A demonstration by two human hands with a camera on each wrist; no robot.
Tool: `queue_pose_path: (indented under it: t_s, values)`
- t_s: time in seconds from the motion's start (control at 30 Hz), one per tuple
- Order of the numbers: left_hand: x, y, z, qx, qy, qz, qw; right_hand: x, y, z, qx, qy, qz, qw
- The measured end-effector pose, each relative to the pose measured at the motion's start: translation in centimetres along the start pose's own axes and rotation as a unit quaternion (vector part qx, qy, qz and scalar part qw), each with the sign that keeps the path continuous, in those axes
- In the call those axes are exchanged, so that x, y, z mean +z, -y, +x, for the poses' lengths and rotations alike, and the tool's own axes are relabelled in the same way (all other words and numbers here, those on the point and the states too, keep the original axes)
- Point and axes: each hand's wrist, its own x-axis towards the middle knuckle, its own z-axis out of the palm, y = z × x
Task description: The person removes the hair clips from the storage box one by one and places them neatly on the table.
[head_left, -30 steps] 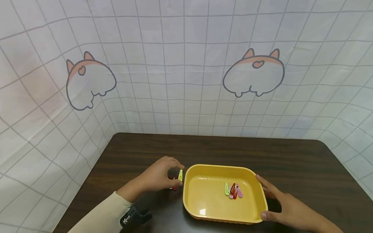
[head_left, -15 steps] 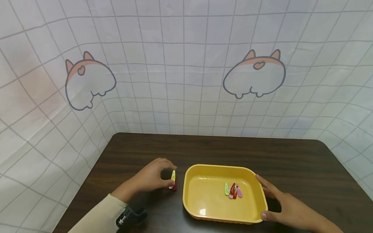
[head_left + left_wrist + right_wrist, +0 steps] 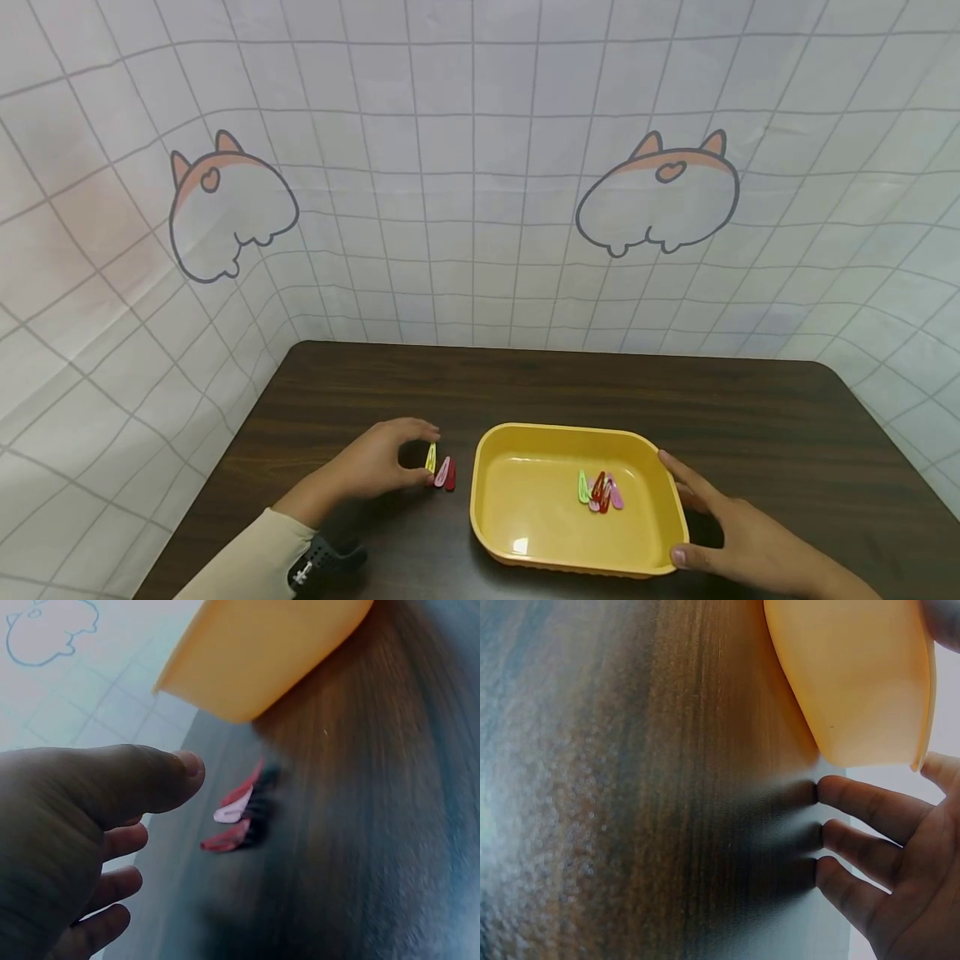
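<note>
A wood-grain table [image 3: 375,383] bears a yellow tray [image 3: 525,500]; the spread right hand [image 3: 731,533] touches its three-o'clock end, presumably steadying it. Off its nine o'clock, the left hand [image 3: 378,460] pinches a yellow snap hair clip [image 3: 431,458], apparently suiting its slimness.

So, outfit check: the left arm's got a plain cream long sleeve [image 3: 236,557], smooth fabric, no pattern I can spot, stopping just short of the wrist. Right by the cuff there's a chunky black wrist strap [image 3: 339,557] with a small whitish marking [image 3: 302,573] on it, too tiny to read tbh. Left hand [image 3: 371,462] is bare. Right hand [image 3: 731,533] is too, as is the bit of right forearm [image 3: 832,581] that's showing. Short nails, bare fingers [image 3: 870,806].
</note>
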Motion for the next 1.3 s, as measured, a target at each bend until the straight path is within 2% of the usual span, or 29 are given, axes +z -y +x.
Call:
queue_pose_path:
  t_s: [0.5, 0.9, 1.3]
  values:
    - [0.9, 2.4, -0.9, -0.02, 0.01, -0.024, 0.9995, 0.0, -0.1, 0.1, 0.003, -0.007, -0.001, 1.0]
    - [1.2, 2.4, -0.8, -0.033, 0.029, -0.018, 0.9989, 0.0, -0.2, 0.1, 0.004, 0.004, 0.003, 1.0]
    - [1.2, 2.4, -1.0, -0.037, 0.032, -0.027, 0.9984, 0.1, -0.4, 0.1, 0.004, 0.005, 0.009, 1.0]
